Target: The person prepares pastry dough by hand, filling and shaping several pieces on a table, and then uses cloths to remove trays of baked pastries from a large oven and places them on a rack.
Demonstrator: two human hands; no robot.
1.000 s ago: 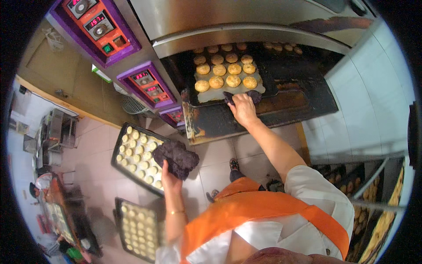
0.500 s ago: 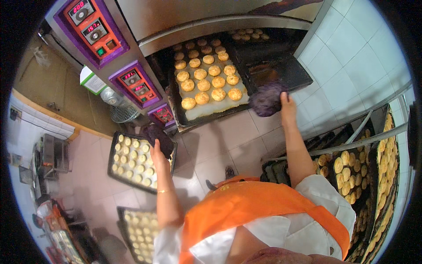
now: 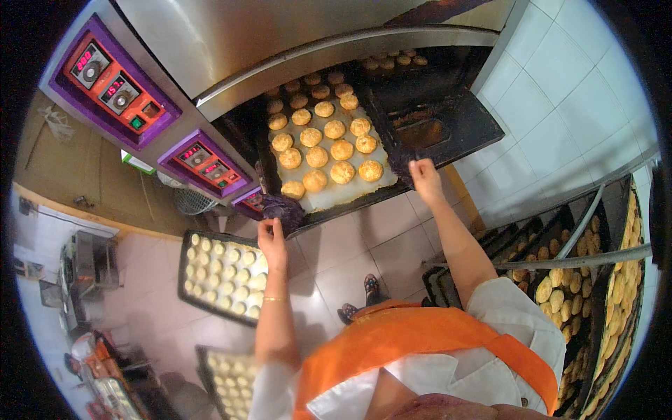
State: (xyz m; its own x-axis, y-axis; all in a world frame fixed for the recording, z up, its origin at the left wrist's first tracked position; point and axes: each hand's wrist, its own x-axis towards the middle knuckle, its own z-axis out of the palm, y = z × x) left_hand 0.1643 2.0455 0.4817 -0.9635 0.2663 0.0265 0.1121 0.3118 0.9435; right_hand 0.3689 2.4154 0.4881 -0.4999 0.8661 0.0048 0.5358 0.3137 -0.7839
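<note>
A black baking tray of golden-brown round buns on pale paper sits partly out of the oven opening. At its near left corner, my left hand is closed on a dark purple cloth pad, which lies against the tray. My right hand grips a second dark purple cloth pad against the tray's right near corner. The pads cover the corners, so how firmly the tray edge is held cannot be seen.
Left of the oven mouth are control panels. Pale unbaked rounds fill a tray at lower left, with another tray below it. A rack of baked trays stands at right. An oven ledge juts out beside the buns.
Both hands have moved inward to the tray's near corners, bringing the cloth pads against it. The left hand rose away from the tray of unbaked rounds. The view has shifted slightly.
</note>
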